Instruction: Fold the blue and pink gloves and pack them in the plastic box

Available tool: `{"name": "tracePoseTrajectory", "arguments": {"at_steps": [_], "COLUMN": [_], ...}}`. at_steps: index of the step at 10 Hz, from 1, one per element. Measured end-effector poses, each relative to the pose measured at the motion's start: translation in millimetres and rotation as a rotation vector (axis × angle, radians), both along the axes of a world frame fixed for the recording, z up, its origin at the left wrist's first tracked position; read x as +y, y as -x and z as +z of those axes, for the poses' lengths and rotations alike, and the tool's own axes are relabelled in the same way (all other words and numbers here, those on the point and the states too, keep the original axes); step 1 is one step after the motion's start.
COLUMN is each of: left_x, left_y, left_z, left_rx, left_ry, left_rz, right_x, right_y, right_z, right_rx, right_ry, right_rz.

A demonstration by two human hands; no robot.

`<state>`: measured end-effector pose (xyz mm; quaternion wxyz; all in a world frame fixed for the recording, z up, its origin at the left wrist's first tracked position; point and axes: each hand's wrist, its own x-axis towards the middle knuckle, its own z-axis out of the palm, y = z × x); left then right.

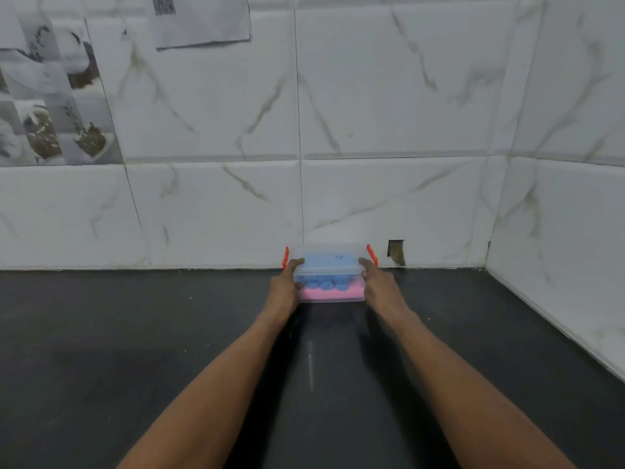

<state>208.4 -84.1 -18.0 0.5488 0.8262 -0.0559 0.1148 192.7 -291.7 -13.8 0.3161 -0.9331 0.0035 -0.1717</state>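
- The clear plastic box (338, 273), lid on and orange latches (372, 255) up, is sitting on the dark table (135, 333) against the tiled wall (389, 198).
- Inside, the blue glove (324, 284) is lying on the pink glove (331, 294); their folds are blurred.
- The left hand (287, 282) and right hand (375, 282) are gripping the box's ends.

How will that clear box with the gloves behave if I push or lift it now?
Probably light: the plastic box shows only soft blue gloves and pink gloves inside. Its walls look rigid, so it should keep shape under the left hand and right hand. On the smooth countertop it will likely slide rather than tip, being low and wide.
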Motion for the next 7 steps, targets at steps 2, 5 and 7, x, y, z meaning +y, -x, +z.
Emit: {"name": "tracePoseTrajectory", "arguments": {"at_steps": [2,5,7], "left_x": [6,10,3], "left_y": [-36,-39,-17], "left_z": [-1,10,46], "left_rx": [0.051,0.121,0.225], "left_ry": [-0.067,-0.295,-0.45], "left_rz": [-0.046,-0.053,-0.01], "right_x": [-8,-5,-5], "right_y": [-32,-27,-12], "right_z": [-4,1,40], "right_rx": [0.002,0.102,0.29], "right_ry": [0.075,0.101,0.187], "right_rz": [0.01,-0.013,0.062]}}
